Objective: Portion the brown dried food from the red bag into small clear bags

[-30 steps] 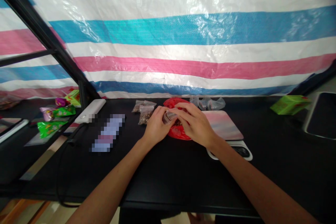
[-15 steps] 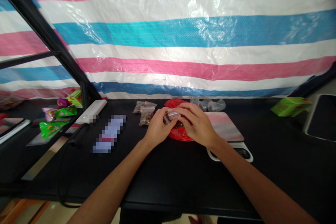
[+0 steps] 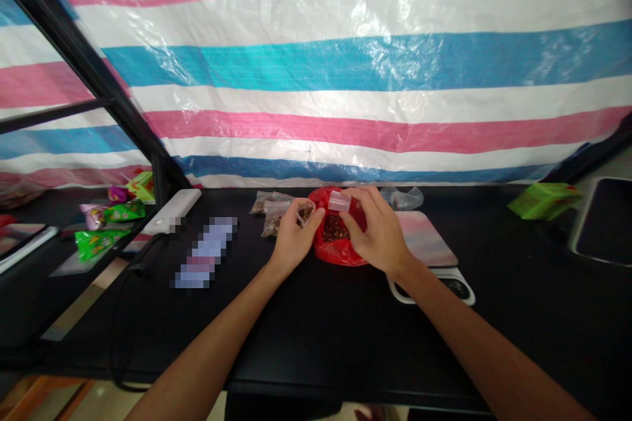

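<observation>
Fingers (image 3: 367, 198) of the right hand (image 3: 382, 237) pinch a small clear cup (image 3: 340, 201) between thumb and fingertips, holding it over the far part of the red bag (image 3: 340, 253). Loose brown bits (image 3: 336, 230) lie in that bag, just below the cup. Whether anything is inside the cup is too small to tell.

Curled around a little sachet (image 3: 306, 213), the fingers of the left hand (image 3: 292, 240) hold it beside the red bag, its mouth rounded and facing up. Brown bits seem to show through that mouth.

This looks like scooping bits from the red bag into the sachet, with the cup between one pour and another dip. Another scoop would call for the right hand to lower and tilt the cup into the bits, while the left keeps the sachet's mouth wide and level.

Half a second ago the hands were close together, with the cup right at the left hand and the bits mostly hidden. Now a gap parts them: the cup is farther right, above the red bag, and the bits lie in plain view. Filled sachets (image 3: 273, 217) behind the left hand and the scale (image 3: 427, 240) beside the right one sit in the same places on the tabletop (image 3: 326, 335).
</observation>
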`<control>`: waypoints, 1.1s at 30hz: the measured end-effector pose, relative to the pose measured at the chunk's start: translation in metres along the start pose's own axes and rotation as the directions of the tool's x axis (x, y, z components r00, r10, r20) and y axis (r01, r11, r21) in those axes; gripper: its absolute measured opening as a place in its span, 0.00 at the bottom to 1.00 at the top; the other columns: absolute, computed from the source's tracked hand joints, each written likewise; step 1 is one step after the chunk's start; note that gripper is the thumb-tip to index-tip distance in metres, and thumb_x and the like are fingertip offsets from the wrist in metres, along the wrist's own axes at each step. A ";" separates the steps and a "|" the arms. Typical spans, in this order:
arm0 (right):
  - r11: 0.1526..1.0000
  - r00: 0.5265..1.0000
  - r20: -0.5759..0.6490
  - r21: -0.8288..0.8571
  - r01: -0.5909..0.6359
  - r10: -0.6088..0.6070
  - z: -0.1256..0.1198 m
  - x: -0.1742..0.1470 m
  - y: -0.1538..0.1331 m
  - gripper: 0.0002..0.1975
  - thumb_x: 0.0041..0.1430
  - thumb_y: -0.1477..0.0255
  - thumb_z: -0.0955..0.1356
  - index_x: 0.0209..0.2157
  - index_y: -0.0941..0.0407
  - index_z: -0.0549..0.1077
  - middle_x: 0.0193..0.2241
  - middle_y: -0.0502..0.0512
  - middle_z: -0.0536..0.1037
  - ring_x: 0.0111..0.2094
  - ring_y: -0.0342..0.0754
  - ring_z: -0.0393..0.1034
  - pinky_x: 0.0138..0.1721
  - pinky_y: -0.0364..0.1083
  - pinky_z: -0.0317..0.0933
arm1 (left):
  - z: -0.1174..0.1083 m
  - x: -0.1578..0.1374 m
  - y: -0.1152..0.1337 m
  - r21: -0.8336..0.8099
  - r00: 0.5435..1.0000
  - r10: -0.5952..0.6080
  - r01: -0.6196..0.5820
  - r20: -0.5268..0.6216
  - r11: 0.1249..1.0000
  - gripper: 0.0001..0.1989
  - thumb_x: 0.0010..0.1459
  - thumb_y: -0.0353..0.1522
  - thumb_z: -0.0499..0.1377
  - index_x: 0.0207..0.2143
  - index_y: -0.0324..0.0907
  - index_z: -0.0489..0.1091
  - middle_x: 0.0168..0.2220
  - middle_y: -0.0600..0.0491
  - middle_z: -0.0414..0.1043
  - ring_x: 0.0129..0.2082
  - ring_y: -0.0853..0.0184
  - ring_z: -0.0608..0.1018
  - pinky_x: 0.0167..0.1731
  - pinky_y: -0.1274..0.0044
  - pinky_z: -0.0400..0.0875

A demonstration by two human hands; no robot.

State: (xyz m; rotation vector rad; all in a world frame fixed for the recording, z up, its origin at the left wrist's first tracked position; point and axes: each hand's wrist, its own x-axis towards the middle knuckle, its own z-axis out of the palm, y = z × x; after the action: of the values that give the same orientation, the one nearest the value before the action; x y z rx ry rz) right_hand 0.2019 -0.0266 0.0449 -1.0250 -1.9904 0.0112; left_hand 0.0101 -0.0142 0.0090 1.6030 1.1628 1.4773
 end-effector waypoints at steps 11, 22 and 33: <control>0.956 0.941 0.326 -0.294 0.010 0.090 0.006 -0.006 0.015 0.16 0.58 0.78 0.68 0.48 0.54 0.76 0.45 0.58 0.80 0.47 0.57 0.71 0.49 0.54 0.56 | -0.009 0.001 0.001 0.260 0.994 -0.002 0.031 -0.110 0.965 0.08 0.61 0.32 0.61 0.40 0.45 0.63 0.30 0.58 0.66 0.29 0.69 0.72 0.32 0.76 0.66; 0.965 0.924 0.371 -0.263 0.014 0.088 0.009 -0.009 0.017 0.13 0.62 0.75 0.69 0.49 0.53 0.76 0.46 0.57 0.81 0.48 0.55 0.72 0.49 0.53 0.55 | -0.001 0.000 -0.005 0.000 0.906 -0.416 0.418 0.080 0.909 0.15 0.52 0.29 0.65 0.38 0.43 0.63 0.27 0.59 0.71 0.27 0.69 0.75 0.30 0.77 0.68; 0.989 0.906 0.420 -0.150 0.016 0.049 0.009 -0.009 0.014 0.16 0.60 0.81 0.67 0.47 0.53 0.74 0.45 0.54 0.81 0.48 0.52 0.73 0.48 0.51 0.54 | 0.000 0.000 -0.002 -0.214 0.890 -0.449 0.455 0.079 0.864 0.17 0.44 0.23 0.61 0.37 0.44 0.64 0.26 0.60 0.70 0.23 0.72 0.72 0.25 0.80 0.66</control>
State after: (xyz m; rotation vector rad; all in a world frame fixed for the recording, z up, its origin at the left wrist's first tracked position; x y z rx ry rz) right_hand 0.2071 -0.0202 0.0273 -1.2151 -2.4054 0.1031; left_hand 0.0100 -0.0136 0.0070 1.0931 1.2049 1.2213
